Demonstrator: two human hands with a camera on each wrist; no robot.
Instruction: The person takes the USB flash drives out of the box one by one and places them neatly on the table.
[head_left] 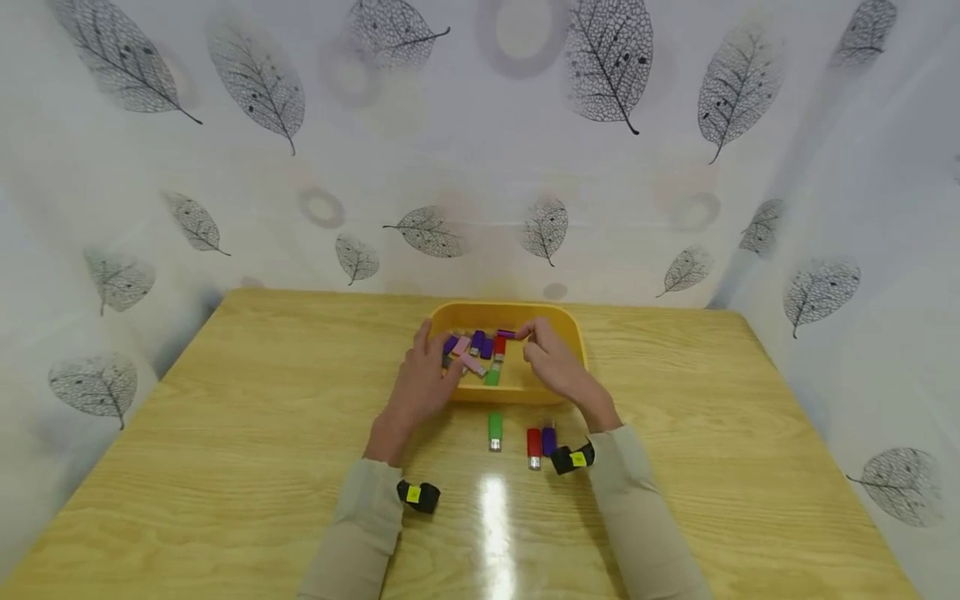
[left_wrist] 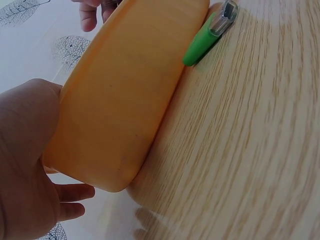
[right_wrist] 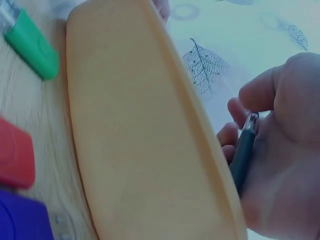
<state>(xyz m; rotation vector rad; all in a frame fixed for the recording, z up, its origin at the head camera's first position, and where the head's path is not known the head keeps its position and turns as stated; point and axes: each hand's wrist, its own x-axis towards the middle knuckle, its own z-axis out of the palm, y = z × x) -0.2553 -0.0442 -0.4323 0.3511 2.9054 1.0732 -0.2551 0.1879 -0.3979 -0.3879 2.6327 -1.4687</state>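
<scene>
My left hand (head_left: 422, 383) grips the left end of a shallow yellow-orange tray (head_left: 517, 395), thumb inside the rim and fingers outside. Several USB flash drives, purple, pink, red and green, lie in the tray's left and middle part. Over the tray's right side is my right hand (head_left: 553, 358), its fingers curled. A dark USB flash drive (right_wrist: 243, 155) sits between its fingers and palm in the right wrist view. Its fingertips reach a purple USB flash drive (head_left: 506, 333) near the tray's back wall; whether they pinch that one I cannot tell.
In front of the tray, a green flash drive (head_left: 495, 432), a red one (head_left: 534, 447) and a purple one (head_left: 549, 438) lie on the wooden table (head_left: 262, 433). A leaf-patterned curtain (head_left: 480, 167) hangs behind the table and along both sides.
</scene>
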